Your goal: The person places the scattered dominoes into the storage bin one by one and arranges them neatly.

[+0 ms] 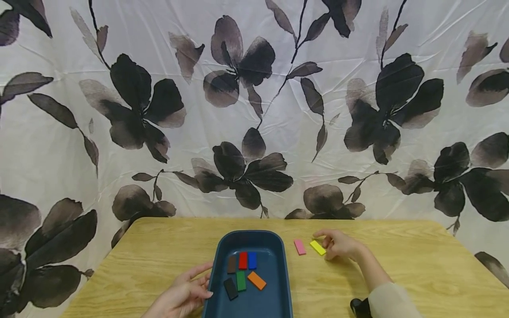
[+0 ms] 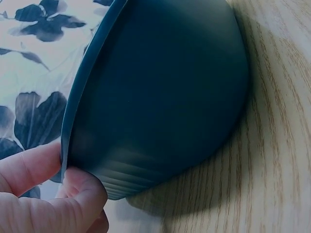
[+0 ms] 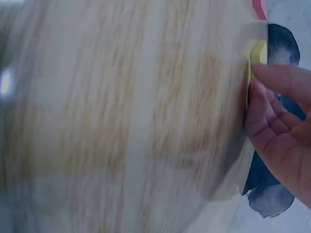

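Observation:
A dark blue tray (image 1: pixel 285 282) with rounded corners stands on the table in the head view. Small flat blocks lie inside it: brown (image 1: pixel 232 264), red (image 1: pixel 243 260), blue (image 1: pixel 252 260), green (image 1: pixel 241 281), black (image 1: pixel 230 288) and orange (image 1: pixel 256 280). My left hand (image 1: pixel 186 289) pinches the tray's left rim between thumb and fingers, seen close in the left wrist view. To the tray's right, my right hand (image 1: pixel 338 245) holds the near end of a yellow block (image 1: pixel 317 247) with thumb and fingertips, low over the table. A pink block (image 1: pixel 300 247) lies just left of it.
The light wood table (image 1: pixel 175 238) reaches back to a hanging cloth (image 1: pixel 278 110) with a dark flower print. Beside the right sleeve (image 1: pixel 393 300) a black object (image 1: pixel 359 308) shows at the lower edge.

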Available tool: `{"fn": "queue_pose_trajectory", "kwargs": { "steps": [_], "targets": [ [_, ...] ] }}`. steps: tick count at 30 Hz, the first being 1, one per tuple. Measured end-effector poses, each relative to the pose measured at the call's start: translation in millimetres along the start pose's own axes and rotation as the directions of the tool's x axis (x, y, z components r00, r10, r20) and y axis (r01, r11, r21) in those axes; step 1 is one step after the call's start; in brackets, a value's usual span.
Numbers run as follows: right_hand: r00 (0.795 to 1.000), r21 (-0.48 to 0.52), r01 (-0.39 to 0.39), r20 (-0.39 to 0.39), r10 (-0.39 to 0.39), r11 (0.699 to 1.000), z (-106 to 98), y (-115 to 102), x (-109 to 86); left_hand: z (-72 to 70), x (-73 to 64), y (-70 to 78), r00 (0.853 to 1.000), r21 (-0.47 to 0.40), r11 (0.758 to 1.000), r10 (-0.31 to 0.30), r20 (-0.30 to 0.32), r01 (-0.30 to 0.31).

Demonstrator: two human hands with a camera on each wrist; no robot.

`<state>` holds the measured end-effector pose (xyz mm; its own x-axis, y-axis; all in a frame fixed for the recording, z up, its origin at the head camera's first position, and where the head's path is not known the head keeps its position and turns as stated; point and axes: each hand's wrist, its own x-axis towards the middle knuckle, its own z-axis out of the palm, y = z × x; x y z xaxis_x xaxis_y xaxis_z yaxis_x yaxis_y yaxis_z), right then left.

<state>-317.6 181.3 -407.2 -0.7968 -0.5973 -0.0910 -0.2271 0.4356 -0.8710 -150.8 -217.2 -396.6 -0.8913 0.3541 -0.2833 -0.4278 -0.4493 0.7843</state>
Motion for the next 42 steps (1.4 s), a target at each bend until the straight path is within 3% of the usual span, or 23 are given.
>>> {"fn": "queue_pose_trajectory", "kwargs": {
  "steps": [5, 11, 17, 29, 38, 42],
  "targets": [
    [0.996, -0.055, -0.073, -0.061, 0.07, 0.996, 6.5, -4.7, 5.5, -0.3, -0.3, -0.5, 1.0, 0.011, 1.0, 0.01, -0.009, -0.01],
    [0.994, -0.112, -0.103, -0.054, 0.097, 0.988, 9.6, -7.5, 8.3, -0.3, -1.3, -1.3, 0.999, 0.025, 1.0, 0.01, -0.03, -0.009],
    [0.985, -0.126, -0.154, -0.097, 0.142, 0.98, 13.5, -7.4, 7.3, -0.2, -1.9, -1.5, 1.0, 0.023, 1.0, 0.005, -0.024, -0.004],
    [0.999, -0.094, -0.038, -0.017, 0.037, 0.995, 6.6, -6.3, 0.3, 2.6, -1.5, -1.4, 0.999, 0.009, 1.0, 0.005, -0.038, -0.005],
    [0.996, 0.022, -0.083, -0.027, 0.083, 0.996, 9.3, -6.2, -3.1, 3.2, -3.8, -2.6, 0.999, -0.033, 0.999, -0.002, -0.038, 0.001],
    [0.994, 0.015, -0.089, -0.058, 0.09, 0.996, 8.9, -11.6, -4.4, 4.0, -2.3, -2.2, 0.998, -0.01, 1.0, 0.007, -0.062, -0.008]
  ]
}}
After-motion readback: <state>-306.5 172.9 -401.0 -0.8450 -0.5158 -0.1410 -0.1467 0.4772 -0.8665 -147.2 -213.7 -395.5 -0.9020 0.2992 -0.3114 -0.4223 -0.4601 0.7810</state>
